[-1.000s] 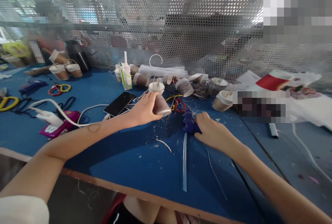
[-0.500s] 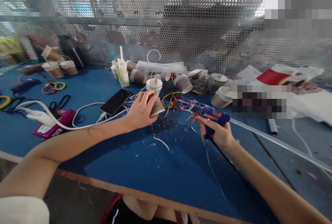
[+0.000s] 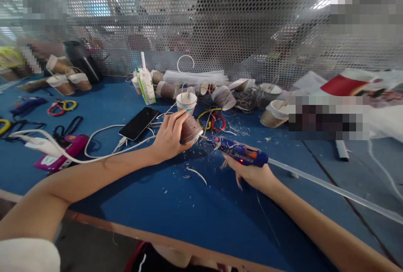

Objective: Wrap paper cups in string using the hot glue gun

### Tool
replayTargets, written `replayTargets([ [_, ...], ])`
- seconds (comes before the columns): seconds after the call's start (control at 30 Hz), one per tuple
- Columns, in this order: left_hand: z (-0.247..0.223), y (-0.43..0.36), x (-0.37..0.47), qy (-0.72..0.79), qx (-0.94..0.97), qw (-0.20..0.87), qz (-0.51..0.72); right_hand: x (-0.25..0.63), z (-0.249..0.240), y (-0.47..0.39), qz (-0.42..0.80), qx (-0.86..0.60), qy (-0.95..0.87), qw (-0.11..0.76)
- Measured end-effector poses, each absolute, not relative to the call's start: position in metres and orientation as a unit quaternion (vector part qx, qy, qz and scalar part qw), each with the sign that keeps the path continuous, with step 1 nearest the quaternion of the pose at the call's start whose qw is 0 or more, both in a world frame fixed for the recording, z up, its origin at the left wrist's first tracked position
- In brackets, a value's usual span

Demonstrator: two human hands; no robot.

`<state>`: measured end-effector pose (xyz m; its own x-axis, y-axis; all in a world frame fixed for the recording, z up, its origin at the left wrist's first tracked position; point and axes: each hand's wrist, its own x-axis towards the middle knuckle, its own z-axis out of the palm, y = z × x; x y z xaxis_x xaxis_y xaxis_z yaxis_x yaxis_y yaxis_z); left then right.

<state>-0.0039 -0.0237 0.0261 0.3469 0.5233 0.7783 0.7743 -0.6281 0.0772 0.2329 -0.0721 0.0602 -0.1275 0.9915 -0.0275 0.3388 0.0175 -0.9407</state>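
Observation:
Tilted on its side, a small cup wrapped in brown cord [image 3: 190,129] is gripped by my left hand [image 3: 171,133], fingers over its top and thumb below. In my right hand [image 3: 252,173] is a blue glue gun [image 3: 242,151] with a long clear glue stick [image 3: 327,186] sticking out of its back. The gun's nozzle points left and is at the cup's rim; whether they touch I cannot tell. Just behind my left hand stands a white paper cup [image 3: 186,100]. Yellow-and-red scissors [image 3: 214,120] lie behind the nozzle, amid glue scraps.
A phone [image 3: 139,123] on a white cable and a magenta power bank [image 3: 63,152] lie left. A drink carton [image 3: 145,85] and several cord-wrapped cups [image 3: 166,90] line the back, before a perforated metal screen [image 3: 176,20]. A cord-wrapped cup [image 3: 274,113] stands right.
My right hand has brought the glue gun left and down, to the rim of the wrapped cup. My left hand has turned that cup so more of its corded side shows.

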Motion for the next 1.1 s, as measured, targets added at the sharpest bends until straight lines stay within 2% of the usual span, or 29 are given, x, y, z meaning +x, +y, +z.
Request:
replayTargets([
  [0.17,0.026,-0.0236,-0.0038,-0.4,-0.811,0.156,-0.397,0.2317,0.0601,-0.0729,0.438,-0.545,-0.624,0.349],
  [1.1,0.0229,-0.0197,-0.0023,-0.373,-0.8,0.181,-0.434,0.231,0.0571,-0.0704,0.392,-0.576,-0.624,0.353],
])
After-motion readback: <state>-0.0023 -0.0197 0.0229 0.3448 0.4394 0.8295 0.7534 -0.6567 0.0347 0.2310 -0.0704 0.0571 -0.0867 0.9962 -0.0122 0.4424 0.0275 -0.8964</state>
